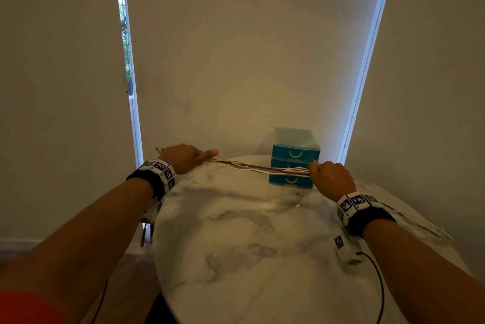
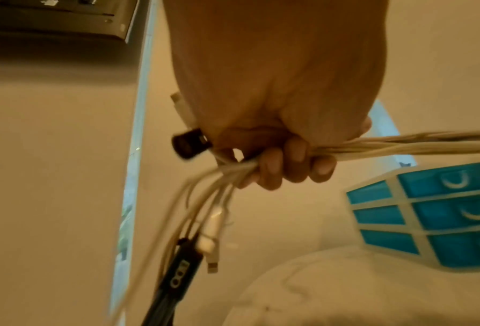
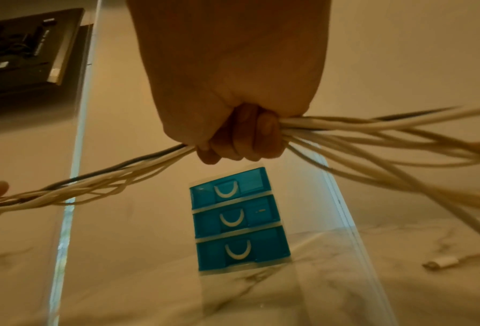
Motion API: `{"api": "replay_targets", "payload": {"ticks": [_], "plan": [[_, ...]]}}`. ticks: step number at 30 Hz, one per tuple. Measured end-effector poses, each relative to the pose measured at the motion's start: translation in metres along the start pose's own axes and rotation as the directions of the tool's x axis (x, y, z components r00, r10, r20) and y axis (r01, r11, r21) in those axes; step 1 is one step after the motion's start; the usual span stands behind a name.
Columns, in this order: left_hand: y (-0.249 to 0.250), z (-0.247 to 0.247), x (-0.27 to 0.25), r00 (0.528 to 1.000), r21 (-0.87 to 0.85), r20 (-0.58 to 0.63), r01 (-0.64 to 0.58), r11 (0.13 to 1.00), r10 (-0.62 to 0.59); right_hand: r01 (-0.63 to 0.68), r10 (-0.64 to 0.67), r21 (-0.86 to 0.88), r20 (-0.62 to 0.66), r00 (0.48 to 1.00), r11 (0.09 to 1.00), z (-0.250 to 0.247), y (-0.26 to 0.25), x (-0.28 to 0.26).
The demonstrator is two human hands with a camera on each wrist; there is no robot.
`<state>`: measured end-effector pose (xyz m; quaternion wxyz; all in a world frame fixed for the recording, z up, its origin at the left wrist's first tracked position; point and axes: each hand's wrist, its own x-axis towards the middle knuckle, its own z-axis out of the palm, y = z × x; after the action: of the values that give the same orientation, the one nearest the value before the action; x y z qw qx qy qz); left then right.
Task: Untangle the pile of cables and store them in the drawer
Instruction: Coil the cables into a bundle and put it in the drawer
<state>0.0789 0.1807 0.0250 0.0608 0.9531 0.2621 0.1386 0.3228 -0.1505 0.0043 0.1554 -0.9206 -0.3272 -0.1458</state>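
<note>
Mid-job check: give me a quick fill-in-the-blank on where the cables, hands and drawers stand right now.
1. The cable bundle is stretched between the left hand and the ____ hand.
2. The blue drawer unit has ____ drawers.
3. All of its drawers are ____.
4. The unit stands on the ____ table.

Missing words: right; three; closed; marble

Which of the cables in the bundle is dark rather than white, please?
Only one: the dark cable along the bundle's upper edge, between the left hand and right hand; the others are white.
</note>
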Motion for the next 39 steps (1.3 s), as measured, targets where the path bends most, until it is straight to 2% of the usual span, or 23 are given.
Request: {"api": "replay_targets", "payload": {"ticks": [2, 5, 9, 13, 15, 17, 20, 22, 24, 27, 29, 31, 33, 35, 39], "plan": [[-0.024, 0.022, -0.001, 0.998, -0.011, 0.063, 0.02, 1.0, -0.019, 0.062, -0.063, 0.028, 0.051, 0.997, 0.998, 0.006, -0.01, -0.004], [-0.069, 0.066, 0.0, 0.996, 0.064, 0.06, 0.06, 0.996, -0.064, 0.086, -0.119, 0.199, 0.159, 0.98, 0.976, 0.023, -0.03, -0.016], [-0.1, 0.099, -0.009, 0.957, -0.003, 0.168, 0.241, 0.971, -0.237, 0.138, -0.165, 0.117, 0.265, 0.95, 0.983, 0.048, -0.062, -0.023], [-0.112, 0.114, -0.017, 0.908, -0.037, 0.187, 0.387, 0.921, -0.374, 0.2, -0.191, -0.009, 0.266, 0.945, 0.98, 0.063, -0.079, -0.021], [-0.106, 0.106, -0.016, 0.894, -0.114, 0.203, 0.427, 0.897, -0.399, 0.175, -0.165, -0.017, 0.257, 0.952, 0.984, 0.067, -0.085, -0.023], [-0.086, 0.086, -0.008, 0.936, -0.193, 0.186, 0.333, 0.923, -0.299, 0.144, -0.137, -0.01, 0.241, 0.961, 0.99, 0.07, -0.088, -0.026], [-0.026, 0.057, 0.002, 0.997, -0.286, 0.072, 0.042, 0.957, -0.022, 0.153, -0.142, -0.027, 0.242, 0.96, 0.988, 0.072, -0.092, -0.024], [0.026, 0.056, 0.001, 0.987, -0.403, 0.027, -0.137, 0.905, 0.161, 0.153, -0.143, -0.025, 0.242, 0.96, 0.988, 0.07, -0.097, -0.022], [0.082, 0.068, -0.002, 0.965, -0.495, 0.096, -0.167, 0.853, 0.245, 0.184, -0.171, -0.039, 0.218, 0.961, 0.982, 0.064, -0.1, -0.023], [0.138, 0.087, -0.012, 0.926, -0.588, 0.307, 0.004, 0.809, 0.219, 0.26, -0.229, -0.118, 0.224, 0.947, 0.958, 0.048, -0.104, -0.027], [0.147, 0.094, -0.01, 0.936, -0.561, 0.331, 0.09, 0.823, 0.123, 0.278, -0.238, -0.131, 0.258, 0.936, 0.952, 0.044, -0.103, -0.027], [0.143, 0.097, -0.004, 0.962, -0.451, 0.264, 0.055, 0.891, 0.074, 0.273, -0.245, -0.077, 0.261, 0.934, 0.959, 0.046, -0.101, -0.028], [0.134, 0.096, 0.01, 0.971, -0.223, 0.22, -0.045, 0.974, 0.095, 0.225, -0.221, 0.02, 0.287, 0.932, 0.974, 0.044, -0.101, -0.026], [0.126, 0.094, 0.022, 0.981, -0.05, 0.18, -0.071, 0.996, 0.078, 0.194, -0.208, 0.074, 0.324, 0.923, 0.978, 0.035, -0.102, -0.025], [0.1, 0.072, 0.026, 0.997, -0.009, 0.068, -0.021, 1.0, 0.022, 0.182, -0.162, -0.007, 0.418, 0.894, 0.983, 0.015, -0.075, -0.024]]}}
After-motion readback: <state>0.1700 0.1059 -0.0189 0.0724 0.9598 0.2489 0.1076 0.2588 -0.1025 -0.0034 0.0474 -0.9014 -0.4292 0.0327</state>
